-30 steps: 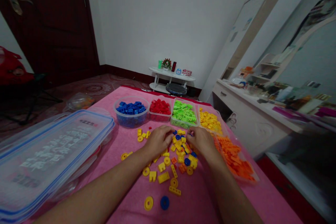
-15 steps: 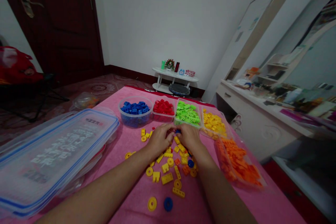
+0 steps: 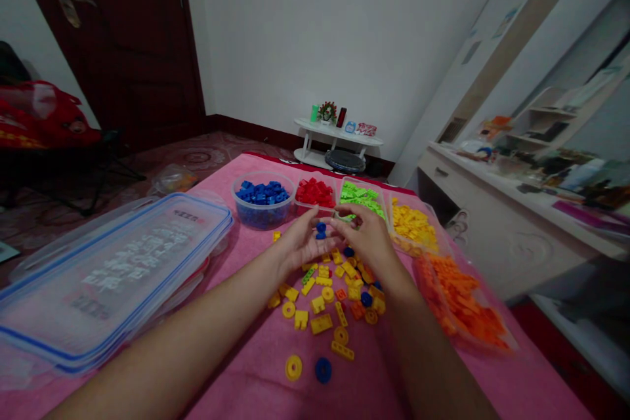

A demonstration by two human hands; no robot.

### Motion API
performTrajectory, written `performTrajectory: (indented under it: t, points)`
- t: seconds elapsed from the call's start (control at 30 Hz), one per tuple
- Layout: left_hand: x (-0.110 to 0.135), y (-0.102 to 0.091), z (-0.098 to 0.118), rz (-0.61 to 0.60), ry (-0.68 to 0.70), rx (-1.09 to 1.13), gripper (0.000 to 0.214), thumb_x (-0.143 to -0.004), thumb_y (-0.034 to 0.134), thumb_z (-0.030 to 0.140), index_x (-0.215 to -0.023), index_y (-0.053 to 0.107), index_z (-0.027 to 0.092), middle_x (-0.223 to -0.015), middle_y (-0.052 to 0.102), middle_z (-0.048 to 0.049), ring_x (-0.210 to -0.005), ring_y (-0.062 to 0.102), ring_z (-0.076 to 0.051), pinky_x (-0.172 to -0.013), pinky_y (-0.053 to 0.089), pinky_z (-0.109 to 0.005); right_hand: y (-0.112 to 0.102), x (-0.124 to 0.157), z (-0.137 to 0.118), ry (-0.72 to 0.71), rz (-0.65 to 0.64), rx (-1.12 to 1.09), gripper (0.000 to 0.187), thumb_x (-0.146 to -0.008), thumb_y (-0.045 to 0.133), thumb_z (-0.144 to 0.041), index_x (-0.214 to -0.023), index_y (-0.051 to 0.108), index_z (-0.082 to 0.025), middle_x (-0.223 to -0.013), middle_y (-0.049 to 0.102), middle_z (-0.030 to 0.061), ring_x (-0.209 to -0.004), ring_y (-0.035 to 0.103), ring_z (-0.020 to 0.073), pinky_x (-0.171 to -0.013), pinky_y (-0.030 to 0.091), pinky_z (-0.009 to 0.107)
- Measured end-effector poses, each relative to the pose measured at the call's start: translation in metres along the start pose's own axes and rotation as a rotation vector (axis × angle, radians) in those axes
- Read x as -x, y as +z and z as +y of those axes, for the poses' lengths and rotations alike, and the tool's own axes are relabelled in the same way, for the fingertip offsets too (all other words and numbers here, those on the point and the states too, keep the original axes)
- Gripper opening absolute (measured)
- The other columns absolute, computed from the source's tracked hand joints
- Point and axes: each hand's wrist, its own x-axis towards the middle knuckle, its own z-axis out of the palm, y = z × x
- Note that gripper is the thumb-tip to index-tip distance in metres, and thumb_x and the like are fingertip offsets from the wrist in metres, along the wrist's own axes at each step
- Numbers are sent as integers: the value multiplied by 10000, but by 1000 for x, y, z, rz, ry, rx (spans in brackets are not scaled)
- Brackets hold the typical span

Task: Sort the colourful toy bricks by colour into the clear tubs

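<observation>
Between left hand [image 3: 301, 243] and right hand [image 3: 368, 236]: small blue pieces [image 3: 321, 230].

1. Dim, cool, diffuse light fills the room; the white wall [image 3: 315, 26] looks brightest, though greyish.
2. The door [image 3: 113, 33] sinks into a deep, murky red.
3. Soft shadow dulls the pink cloth [image 3: 246, 374] toward the bottom edge.
4. A pale sheen veils the clear lid [image 3: 152, 249].
5. Clutter [image 3: 581, 174] at right smears; the small blue piece [image 3: 321, 228] lacks fine detail.
6. Wide-angle distortion slants the door; the top-right corner darkens.
</observation>
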Motion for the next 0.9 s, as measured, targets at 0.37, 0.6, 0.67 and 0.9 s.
performTrajectory:
  t: [0.37,0.6,0.67,0.9]
  points:
    - [-1,-14,20,172,180,-684,182,-800,528,233,-878,654,127,-677,588,-10,-459,436,-52,-394,247,-149,6,13,26,253,-403,665,188,-686,652,-220,-849,741,-252,-912,723,60,-878,651,212,-674,410,265]
    - [18,-25,53,417,284,-1924,90,-708,623,231,-680,691,181,-741,683,-88,-760,623,-221,-667,421,-274,-4,10,21,273,-212,565,172,-740,562,-237,-825,708,-269,-875,717,24,-814,643,197,-594,379,252]
    - [21,-26,54,479,215,-1987,105,-700,643,252,-636,676,175,-730,679,-120,-797,637,-260,-688,437,-299,-13,6,21,284,-163,540,175,-747,566,-262,-855,704,-267,-870,715,29,-802,638,197,-595,383,254]
    - [11,-31,34,627,243,-1776,94,-622,715,238,-622,680,151,-814,695,-184,-929,632,-333,-760,456,-339,-22,9,41,357,-176,610,259,-748,589,-245,-974,715,-252,-955,711,98,-872,649,243,-659,426,296]
